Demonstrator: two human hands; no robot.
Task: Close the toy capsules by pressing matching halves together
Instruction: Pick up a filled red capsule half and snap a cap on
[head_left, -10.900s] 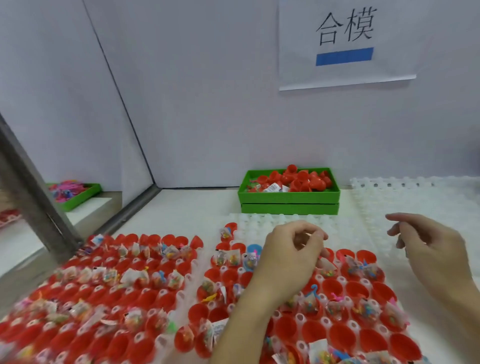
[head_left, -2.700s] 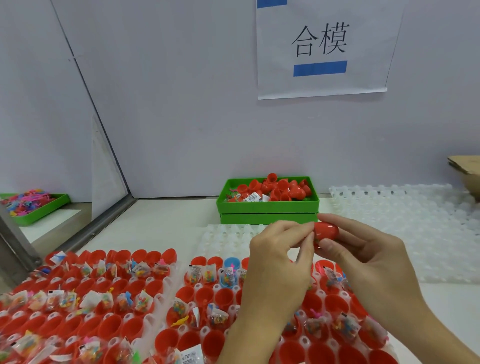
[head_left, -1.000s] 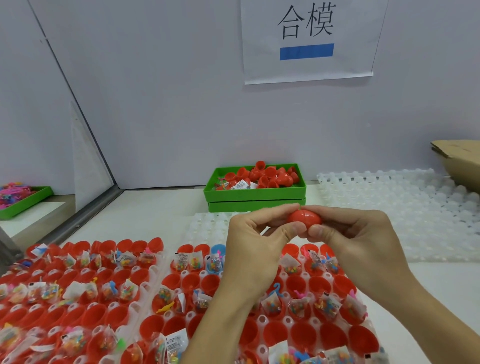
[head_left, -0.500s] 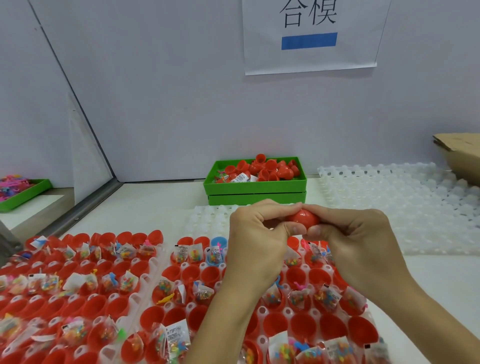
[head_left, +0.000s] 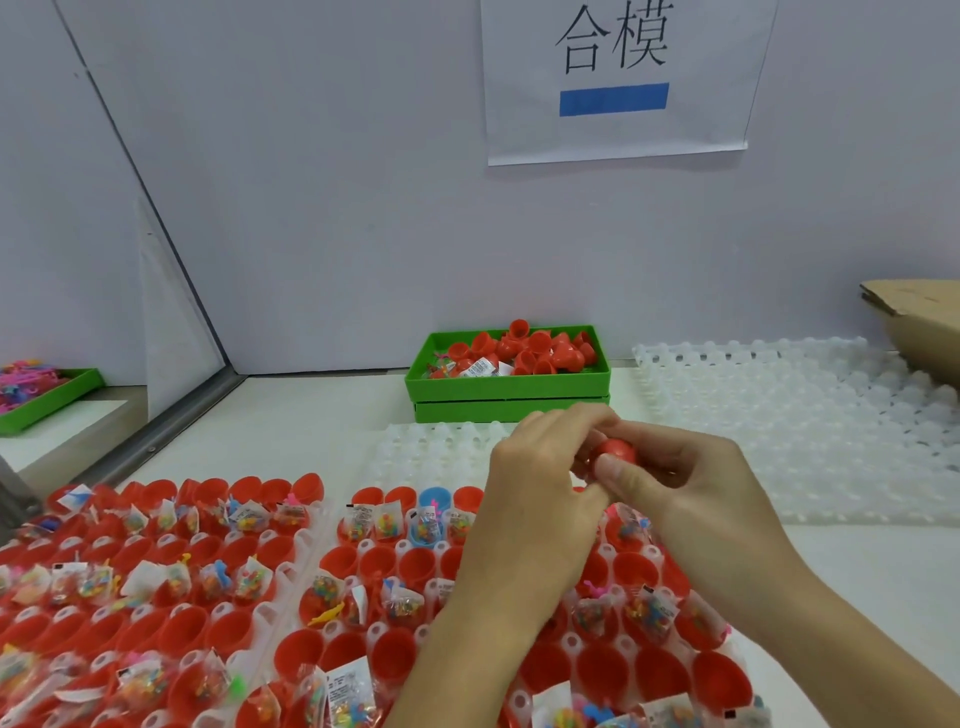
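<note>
Both hands, left hand (head_left: 535, 488) & right hand (head_left: 691, 483), now clamped tighter on red capsule (head_left: 615, 451); halves look pressed together, prob. nearly shut.

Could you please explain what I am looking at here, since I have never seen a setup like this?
There is no machine: a camera worn on a person's head looks down at their two bare hands. The left hand and right hand both have a grip on one red capsule, pressed between the fingers. Below lie white trays of open red halves, many holding small bagged toys. Behind, a green bin holds loose red halves, beside an empty white tray.
</note>
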